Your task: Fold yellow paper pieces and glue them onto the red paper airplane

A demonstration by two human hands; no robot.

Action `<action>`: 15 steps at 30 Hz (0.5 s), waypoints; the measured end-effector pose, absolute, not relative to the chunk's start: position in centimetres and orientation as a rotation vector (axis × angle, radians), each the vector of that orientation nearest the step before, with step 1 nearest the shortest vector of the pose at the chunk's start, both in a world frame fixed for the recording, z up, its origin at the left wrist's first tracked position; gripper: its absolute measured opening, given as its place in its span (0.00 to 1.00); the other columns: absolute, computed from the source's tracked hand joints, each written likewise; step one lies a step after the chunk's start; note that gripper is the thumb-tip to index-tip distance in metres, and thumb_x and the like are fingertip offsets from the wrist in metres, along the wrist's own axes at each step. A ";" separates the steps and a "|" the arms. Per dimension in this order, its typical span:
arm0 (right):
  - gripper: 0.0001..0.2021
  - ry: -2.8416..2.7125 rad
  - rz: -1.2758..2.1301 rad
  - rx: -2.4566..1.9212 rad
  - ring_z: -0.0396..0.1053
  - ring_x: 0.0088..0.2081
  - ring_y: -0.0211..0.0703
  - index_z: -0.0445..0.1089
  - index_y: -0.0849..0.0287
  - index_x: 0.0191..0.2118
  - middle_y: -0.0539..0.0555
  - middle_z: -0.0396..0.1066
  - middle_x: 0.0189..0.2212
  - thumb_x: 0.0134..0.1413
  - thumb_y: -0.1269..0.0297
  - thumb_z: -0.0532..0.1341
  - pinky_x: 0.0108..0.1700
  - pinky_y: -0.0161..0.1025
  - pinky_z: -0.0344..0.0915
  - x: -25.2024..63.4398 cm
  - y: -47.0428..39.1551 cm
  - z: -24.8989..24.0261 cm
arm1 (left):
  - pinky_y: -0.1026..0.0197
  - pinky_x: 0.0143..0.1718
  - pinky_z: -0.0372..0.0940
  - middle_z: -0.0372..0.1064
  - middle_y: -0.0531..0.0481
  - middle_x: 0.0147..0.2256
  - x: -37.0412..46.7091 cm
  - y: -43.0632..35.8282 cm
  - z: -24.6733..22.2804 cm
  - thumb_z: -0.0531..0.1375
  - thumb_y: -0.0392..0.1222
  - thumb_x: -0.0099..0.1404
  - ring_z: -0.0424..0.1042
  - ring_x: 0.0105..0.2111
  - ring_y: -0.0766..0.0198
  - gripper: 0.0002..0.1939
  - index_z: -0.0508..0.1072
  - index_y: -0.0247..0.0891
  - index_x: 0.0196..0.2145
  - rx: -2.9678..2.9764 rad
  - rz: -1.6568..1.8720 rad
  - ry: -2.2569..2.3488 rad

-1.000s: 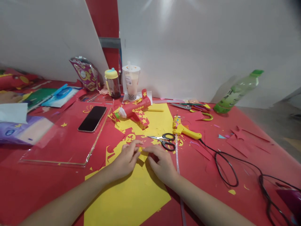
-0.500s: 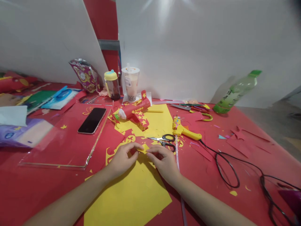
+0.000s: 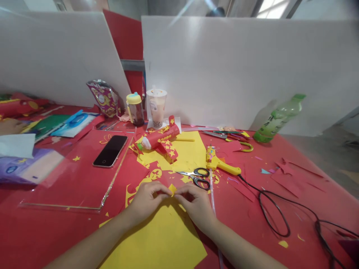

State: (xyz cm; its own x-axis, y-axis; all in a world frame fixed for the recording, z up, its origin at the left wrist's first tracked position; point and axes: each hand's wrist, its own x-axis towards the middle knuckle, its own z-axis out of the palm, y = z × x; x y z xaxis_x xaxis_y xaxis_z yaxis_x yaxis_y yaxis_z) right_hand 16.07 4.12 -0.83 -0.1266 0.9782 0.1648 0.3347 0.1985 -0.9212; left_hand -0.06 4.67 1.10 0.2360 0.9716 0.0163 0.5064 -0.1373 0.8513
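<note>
A small piece of yellow paper (image 3: 172,189) is pinched between the fingertips of my left hand (image 3: 148,198) and my right hand (image 3: 193,201). Both hands are closed on it, above a large yellow sheet (image 3: 159,235). Just beyond my right hand lie small black-handled scissors (image 3: 198,175), their blades pointing left. Farther back, a red model plane (image 3: 161,139) decorated with yellow stars rests on another yellow sheet (image 3: 193,149). The yellow glue gun (image 3: 221,163) lies to the right of the scissors.
Left of my hands, a phone (image 3: 110,150) lies on a clear plastic sleeve (image 3: 67,179). Behind stand a drink cup (image 3: 157,108), a yellow-lidded bottle (image 3: 135,110) and a snack bag (image 3: 103,98). A green bottle (image 3: 276,121) leans on the white board (image 3: 224,71). A black cord (image 3: 283,200) loops at right.
The camera view has tilted up, so more of the room behind the boards shows. My fingers have come closer together on the small yellow paper, which now stands more upright.
</note>
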 end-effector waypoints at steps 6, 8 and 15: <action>0.06 -1.635 0.977 -1.242 0.68 0.26 0.39 0.71 0.60 0.23 0.52 0.72 0.23 0.41 0.76 0.59 0.30 0.36 0.65 16.1 4.1 -1.4 | 0.63 0.33 0.64 0.73 0.52 0.26 0.1 4.5 1.3 0.57 0.32 0.53 0.70 0.28 0.65 0.06 0.74 0.39 0.26 1.794 0.805 1.374; 0.06 -1.648 0.952 -1.219 0.68 0.26 0.39 0.70 0.60 0.22 0.52 0.72 0.23 0.41 0.76 0.58 0.30 0.36 0.65 16.1 4.1 -1.4 | 0.63 0.33 0.64 0.72 0.52 0.26 0.2 4.5 1.4 0.58 0.32 0.53 0.69 0.29 0.65 0.06 0.74 0.38 0.26 1.828 0.828 1.362; 0.07 -1.733 0.844 -1.239 0.67 0.25 0.38 0.69 0.59 0.23 0.51 0.71 0.22 0.40 0.77 0.58 0.28 0.35 0.64 16.0 4.1 -1.2 | 0.65 0.31 0.63 0.70 0.53 0.24 0.0 4.5 0.9 0.59 0.30 0.53 0.68 0.27 0.67 0.06 0.73 0.38 0.23 1.919 0.865 1.336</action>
State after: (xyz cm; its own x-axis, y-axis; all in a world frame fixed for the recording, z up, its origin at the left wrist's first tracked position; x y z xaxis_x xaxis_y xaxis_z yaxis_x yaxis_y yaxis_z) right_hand 15.95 4.13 -1.24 -0.1750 0.9555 0.2376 0.4019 0.2897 -0.8686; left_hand -0.02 4.54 0.92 0.2677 0.9508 0.1559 0.5317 -0.2807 0.7991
